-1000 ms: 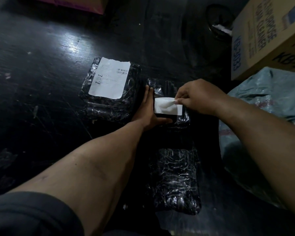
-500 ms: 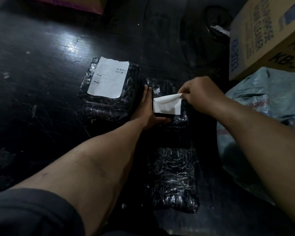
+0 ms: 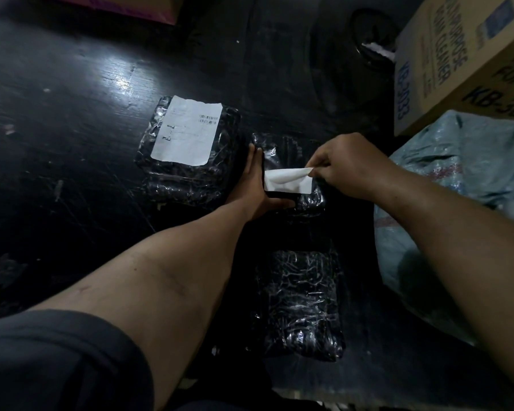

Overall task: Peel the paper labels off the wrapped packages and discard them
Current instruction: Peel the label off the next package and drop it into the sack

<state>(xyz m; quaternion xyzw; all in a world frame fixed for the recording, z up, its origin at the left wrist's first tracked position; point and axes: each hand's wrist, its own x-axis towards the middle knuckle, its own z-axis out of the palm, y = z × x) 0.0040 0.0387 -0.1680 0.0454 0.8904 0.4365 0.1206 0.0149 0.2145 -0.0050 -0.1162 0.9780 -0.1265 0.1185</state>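
The right hand [image 3: 347, 167] pinches the top right corner of a small white label [image 3: 288, 181], its fingertips closed tight on the paper and the other fingers curled in behind. That corner is lifted and folded over toward the left; the rest of the label still lies on the middle package [image 3: 291, 173], a black glossy-wrapped bundle on the dark floor [image 3: 72, 114]. The left hand [image 3: 258, 188] rests along the package's left edge, fingers straight and together pointing away, thumb spread out flat across the near side just under the label, touching the wrap.

Just left of that hand lies a far-left package [image 3: 187, 161] with a big white label [image 3: 187, 130] flat on top. A near package [image 3: 300, 304], same black wrap, shows no label on its top. At right sit a grey sack [image 3: 457, 185] and, beyond it, a cardboard box [image 3: 457, 63].
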